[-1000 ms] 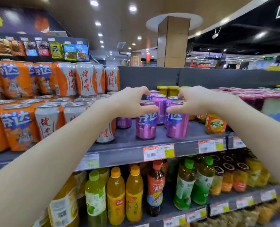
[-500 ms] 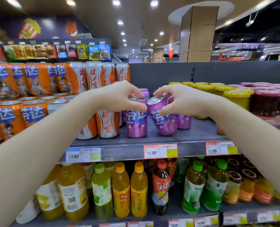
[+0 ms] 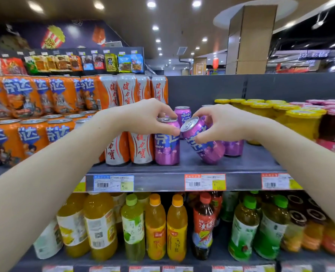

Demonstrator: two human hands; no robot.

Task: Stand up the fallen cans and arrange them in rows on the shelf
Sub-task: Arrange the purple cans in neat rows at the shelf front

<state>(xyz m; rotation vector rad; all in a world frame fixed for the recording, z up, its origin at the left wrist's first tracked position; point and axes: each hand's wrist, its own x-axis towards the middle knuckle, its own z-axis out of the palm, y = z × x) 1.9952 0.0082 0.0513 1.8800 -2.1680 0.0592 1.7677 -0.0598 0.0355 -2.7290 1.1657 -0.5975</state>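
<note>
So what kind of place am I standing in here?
Most likely a supermarket drinks aisle: grey metal shelves carry barcoded price tags, rows of purple soda cans and orange juice bottles, with hanging snack packets behind.

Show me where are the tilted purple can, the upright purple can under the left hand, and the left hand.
tilted purple can (image 3: 204, 147), head view, label side
upright purple can (image 3: 167, 148), head view, front label
left hand (image 3: 143, 116), head view, back of hand

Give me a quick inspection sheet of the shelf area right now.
Surface: grey shelf, partly bare right of the purple cans.
Job's things: upright purple can; tilted purple can leaning left; more purple cans behind.
Clutter: orange-and-white cans at left, yellow-lidded jars at right.
Hands: left hand grips the upright can's top; right hand holds the tilted can.
Cables: nothing seen.
Surroundings: bottled drinks below.
</note>
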